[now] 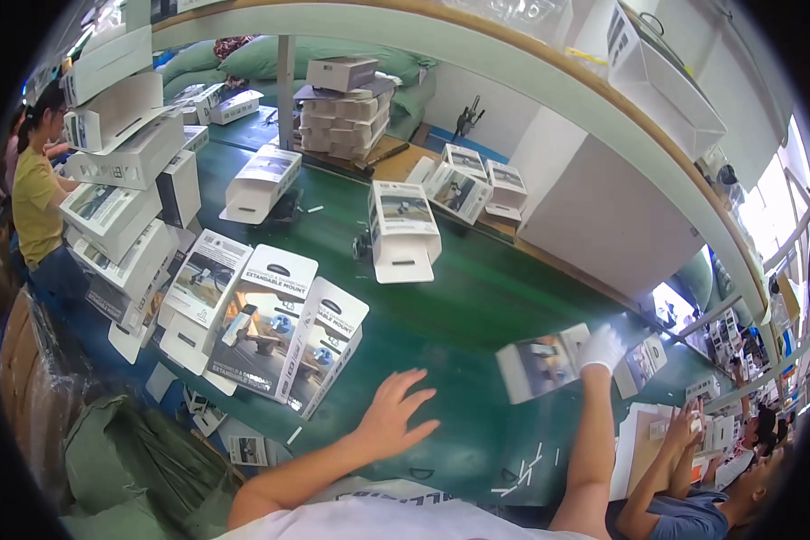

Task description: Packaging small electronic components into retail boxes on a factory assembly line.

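Observation:
My left hand [396, 416] is bare and hovers over the green work surface [459, 351], fingers spread, holding nothing. On my right hand [603, 347] is a white glove; it grips the right end of a printed cardboard box [538, 367], and both are slightly blurred. Left of my left hand, large printed cartons [263, 328] stand close together. Farther off, an open-ended box [403, 225] has its flap hanging toward me, with a dark mount part [362, 246] beside it. Another printed box [637, 364] lies just past my right hand.
Stacked open boxes [121, 207] rise at the left. More boxes [463, 184] stand along the far edge, under a curved overhead shelf [549, 76]. Small white strips [524, 470] lie near me. One co-worker [38, 193] is at far left; another person's hands [684, 430] are at right.

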Tool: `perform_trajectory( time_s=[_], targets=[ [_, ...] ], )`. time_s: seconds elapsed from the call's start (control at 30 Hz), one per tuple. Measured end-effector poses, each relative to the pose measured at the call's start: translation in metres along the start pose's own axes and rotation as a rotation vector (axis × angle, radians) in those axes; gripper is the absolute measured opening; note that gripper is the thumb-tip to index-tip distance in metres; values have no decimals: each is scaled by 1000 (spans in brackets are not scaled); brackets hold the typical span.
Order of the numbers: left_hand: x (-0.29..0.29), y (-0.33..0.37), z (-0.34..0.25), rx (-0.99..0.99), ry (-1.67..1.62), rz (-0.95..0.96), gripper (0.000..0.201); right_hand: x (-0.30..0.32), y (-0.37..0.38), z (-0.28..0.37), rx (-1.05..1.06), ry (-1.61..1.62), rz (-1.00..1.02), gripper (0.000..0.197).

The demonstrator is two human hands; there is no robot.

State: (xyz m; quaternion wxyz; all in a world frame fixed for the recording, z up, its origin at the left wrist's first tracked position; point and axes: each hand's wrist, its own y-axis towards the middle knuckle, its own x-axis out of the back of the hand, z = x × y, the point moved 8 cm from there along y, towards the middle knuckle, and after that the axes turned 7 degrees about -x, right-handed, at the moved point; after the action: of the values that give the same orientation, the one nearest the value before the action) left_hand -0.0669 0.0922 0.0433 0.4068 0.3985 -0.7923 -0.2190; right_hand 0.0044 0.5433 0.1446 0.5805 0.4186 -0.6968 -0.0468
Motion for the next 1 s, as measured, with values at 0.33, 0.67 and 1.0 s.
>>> perform_trajectory(
  time_s=[0.33, 0.67, 1.0],
  targets=[
    [18, -45, -16, 172, -99, 84, 49, 95, -53, 372, 782, 708, -95, 26],
    [64, -20, -44, 38, 291, -94, 79, 19, -136, 155, -145, 1689, 913, 41],
    [-27, -20, -2, 170, 426, 626, 111, 24, -202, 108, -41, 1446, 1131, 36]
  ],
)
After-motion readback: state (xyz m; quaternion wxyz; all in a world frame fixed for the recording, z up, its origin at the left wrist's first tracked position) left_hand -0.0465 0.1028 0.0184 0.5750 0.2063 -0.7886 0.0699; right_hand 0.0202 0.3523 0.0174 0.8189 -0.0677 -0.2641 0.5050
